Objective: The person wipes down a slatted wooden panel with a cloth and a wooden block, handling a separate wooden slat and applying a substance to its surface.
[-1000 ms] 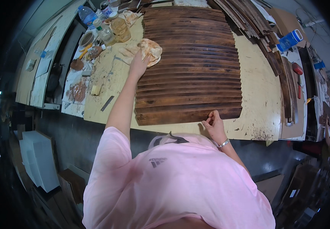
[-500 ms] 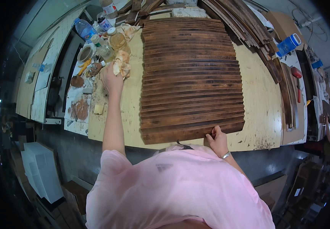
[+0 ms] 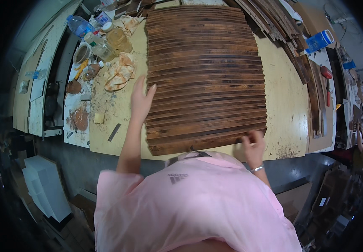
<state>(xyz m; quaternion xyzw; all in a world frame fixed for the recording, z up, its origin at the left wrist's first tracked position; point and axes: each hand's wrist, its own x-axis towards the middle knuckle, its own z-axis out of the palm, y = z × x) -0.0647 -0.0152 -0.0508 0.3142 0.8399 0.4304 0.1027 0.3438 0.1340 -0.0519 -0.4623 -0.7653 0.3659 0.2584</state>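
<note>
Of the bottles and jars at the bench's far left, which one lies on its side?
The clear plastic bottle with the blue cap, farthest left. It lies flat, while the two amber-filled jars beside it stand upright.

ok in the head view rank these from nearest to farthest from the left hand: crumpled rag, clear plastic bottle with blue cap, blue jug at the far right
From the left hand, resting at the left edge of the dark wooden slats:
1. Crumpled rag, just up and left of the hand on the bench.
2. Clear plastic bottle with blue cap, at the far left corner.
3. Blue jug, across the slats at the far right.
</note>
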